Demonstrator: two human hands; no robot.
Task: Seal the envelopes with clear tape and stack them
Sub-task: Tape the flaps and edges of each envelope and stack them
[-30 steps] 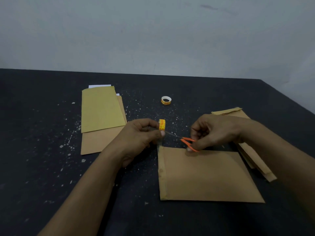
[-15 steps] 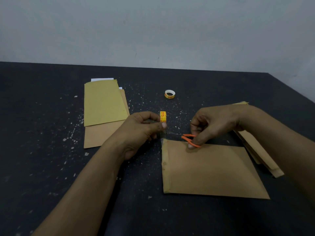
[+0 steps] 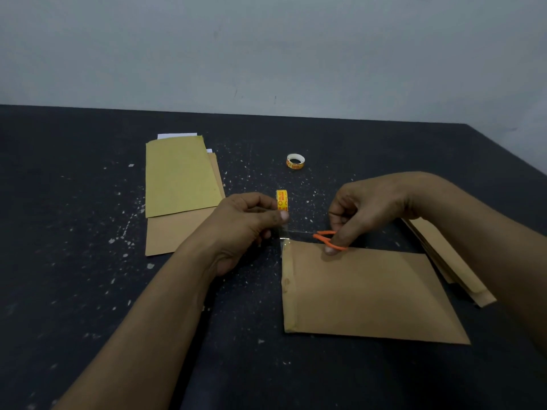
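I see the left hand [image 3: 245,220] lifted just left of the flat envelope [image 3: 364,294], fingers pinching the yellow tape roll [image 3: 282,200]. The right hand [image 3: 364,208] curls around orange scissors [image 3: 328,239] at the envelope's far edge. The blades are hard to see. Dark table [image 3: 88,291] shows left of my arm.

The tape roll [image 3: 282,200] I hold is yellow with red print, like the far roll [image 3: 295,164], whose inside is white. My scissors [image 3: 328,239] have orange handles. The near envelope [image 3: 370,294] is plain brown. The far left envelope [image 3: 180,176] is yellower, atop a brown envelope [image 3: 174,235]. The table [image 3: 74,261] is black, flecked white.
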